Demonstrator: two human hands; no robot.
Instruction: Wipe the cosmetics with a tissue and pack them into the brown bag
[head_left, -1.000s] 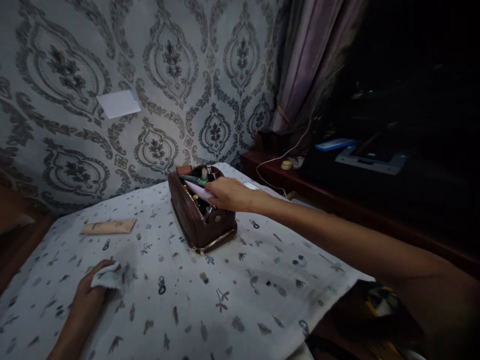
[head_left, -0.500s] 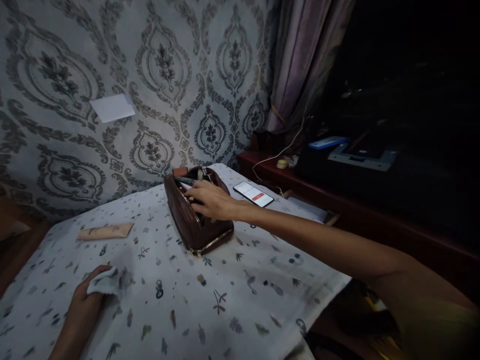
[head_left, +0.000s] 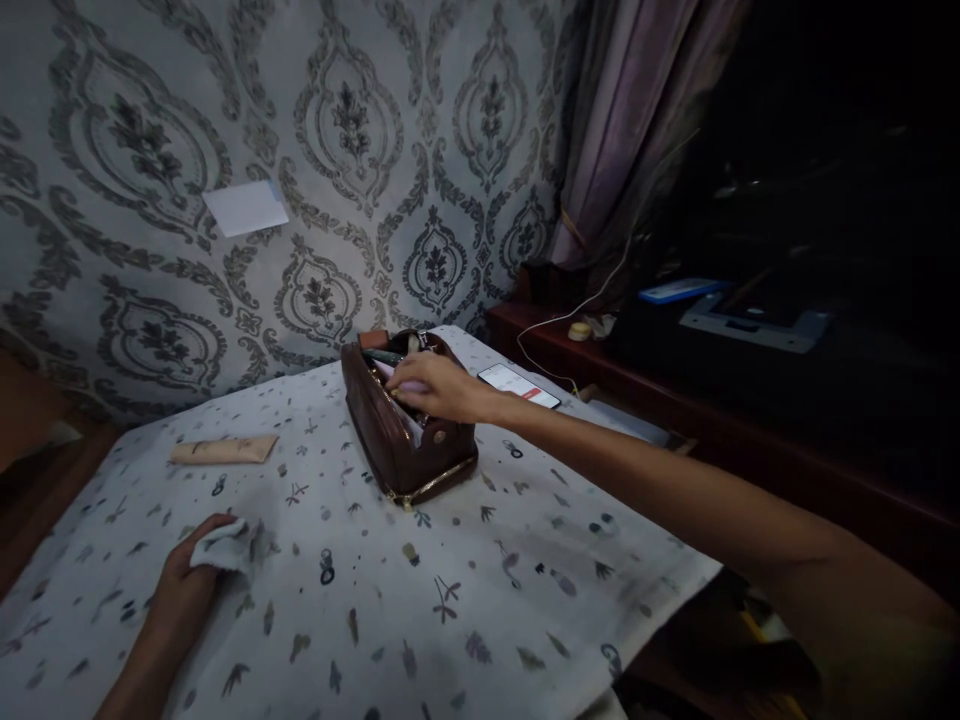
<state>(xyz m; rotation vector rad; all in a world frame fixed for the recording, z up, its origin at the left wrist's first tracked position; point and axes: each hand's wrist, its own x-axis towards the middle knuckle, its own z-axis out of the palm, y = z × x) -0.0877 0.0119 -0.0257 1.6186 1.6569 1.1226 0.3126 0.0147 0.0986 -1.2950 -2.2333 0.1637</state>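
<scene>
A brown leather toiletry bag stands unzipped on the patterned cloth, with several items inside, among them a dark slim one and a white one. My right hand reaches into its opening from the right, fingers closed around a pale pink item whose kind I cannot make out. My left hand rests on the cloth at lower left, shut on a crumpled whitish cloth. Beyond it lies a flat beige tube, untouched.
A phone with a lit screen lies right of the bag, partly behind my right forearm. The patterned tablecloth covers the table. A dark red ledge with a white cable runs along the right. The patterned wall rises behind.
My right hand has shifted slightly within the bag's opening, and the pale pink item now shows at its fingers. My left hand keeps its hold on the cloth. The view has turned slightly left.
</scene>
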